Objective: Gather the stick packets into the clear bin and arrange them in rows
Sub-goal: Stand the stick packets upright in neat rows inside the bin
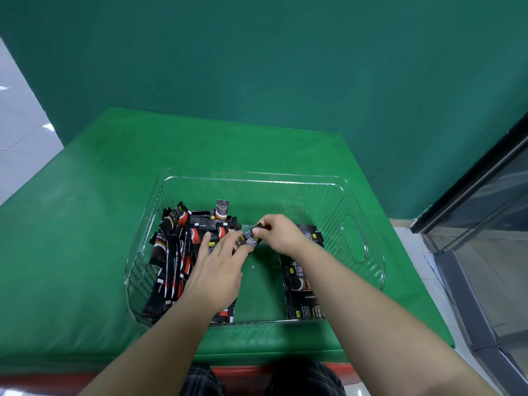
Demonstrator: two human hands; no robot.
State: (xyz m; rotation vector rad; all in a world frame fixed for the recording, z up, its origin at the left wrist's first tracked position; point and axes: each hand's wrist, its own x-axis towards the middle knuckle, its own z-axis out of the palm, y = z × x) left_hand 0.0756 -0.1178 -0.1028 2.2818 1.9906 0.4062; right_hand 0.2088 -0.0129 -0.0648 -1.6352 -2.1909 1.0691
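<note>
— Where's the packet?
— Over the middle of the clear bin, pinched at its top by the right hand; the left hand fingertips touch its lower end.
— And the rest?
— A loose pile under the left hand, a row beneath the right forearm, all on the green table.

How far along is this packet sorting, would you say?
Roughly midway, I'd guess. Done: no packets show outside the clear bin, and a flat row lies along its right side. In hand: the right hand pinches one packet while the left hand rests on the jumbled pile. Left: lining up that pile.
</note>
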